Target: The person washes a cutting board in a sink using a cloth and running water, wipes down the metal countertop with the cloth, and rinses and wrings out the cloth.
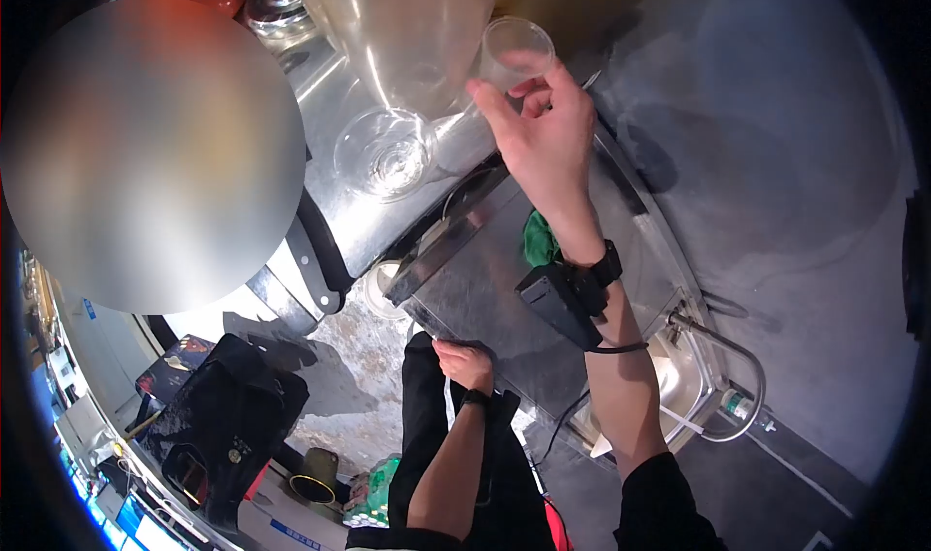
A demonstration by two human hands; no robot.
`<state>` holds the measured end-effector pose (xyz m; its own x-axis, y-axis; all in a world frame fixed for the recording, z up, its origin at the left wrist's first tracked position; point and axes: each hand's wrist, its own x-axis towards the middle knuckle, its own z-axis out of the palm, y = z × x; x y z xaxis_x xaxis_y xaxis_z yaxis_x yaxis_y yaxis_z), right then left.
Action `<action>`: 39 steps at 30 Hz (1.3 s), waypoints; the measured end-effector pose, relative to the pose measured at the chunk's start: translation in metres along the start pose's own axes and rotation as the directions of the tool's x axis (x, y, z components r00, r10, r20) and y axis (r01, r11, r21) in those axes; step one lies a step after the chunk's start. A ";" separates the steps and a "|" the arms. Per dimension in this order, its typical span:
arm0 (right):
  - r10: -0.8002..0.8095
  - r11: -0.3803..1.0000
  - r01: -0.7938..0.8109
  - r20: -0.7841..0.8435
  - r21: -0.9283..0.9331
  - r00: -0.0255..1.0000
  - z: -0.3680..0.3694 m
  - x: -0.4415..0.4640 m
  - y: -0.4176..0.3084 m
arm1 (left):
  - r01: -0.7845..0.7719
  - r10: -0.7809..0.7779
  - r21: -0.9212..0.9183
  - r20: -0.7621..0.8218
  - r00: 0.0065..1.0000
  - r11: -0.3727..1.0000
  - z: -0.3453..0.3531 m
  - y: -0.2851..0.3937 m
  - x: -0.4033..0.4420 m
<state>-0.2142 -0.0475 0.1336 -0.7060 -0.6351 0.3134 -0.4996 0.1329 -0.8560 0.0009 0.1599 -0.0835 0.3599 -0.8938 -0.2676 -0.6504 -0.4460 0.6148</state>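
Note:
My right hand (pixel 543 129) is raised over the far end of the steel counter (pixel 485 270), closed around a clear plastic cup (pixel 517 51) between thumb and fingers. The cup's round rim faces me, and I see nothing inside it. Just left of this hand, a clear round bowl-like container (pixel 386 153) sits on a shiny metal surface (pixel 335 187). Behind it stands a large translucent vessel (pixel 417 27). My left hand (pixel 465 365) is low at the counter's near edge, its fingers loosely bent and apparently without anything in them.
Right of the counter are a sink (pixel 684 381) and a curved metal faucet (pixel 752 367). A green cloth (pixel 539 239) lies behind my right wrist, which carries a black device (pixel 561 304). A black bag (pixel 238 425) stands at lower left. A blurred disc covers the upper left.

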 end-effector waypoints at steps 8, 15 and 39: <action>0.068 0.994 -0.048 -0.204 0.100 0.977 -0.027 -0.060 0.034 | 0.023 -0.023 -0.005 0.025 0.999 1.000 -0.004 0.000 -0.001; 0.168 0.471 -0.066 0.016 -0.879 0.986 -0.035 -0.157 0.148 | -0.039 0.038 0.084 0.009 0.999 0.996 0.010 -0.026 0.002; 0.419 0.199 -0.520 -0.408 -0.830 0.811 -0.162 -0.231 0.197 | -0.133 0.136 0.413 0.022 0.991 0.901 0.011 -0.034 0.013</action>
<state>-0.2307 0.2490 -0.0412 -0.9868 -0.1492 0.0627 -0.1490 0.9888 0.0076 0.0203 0.1625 -0.1162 0.2533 -0.9468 -0.1984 -0.9099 -0.3028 0.2834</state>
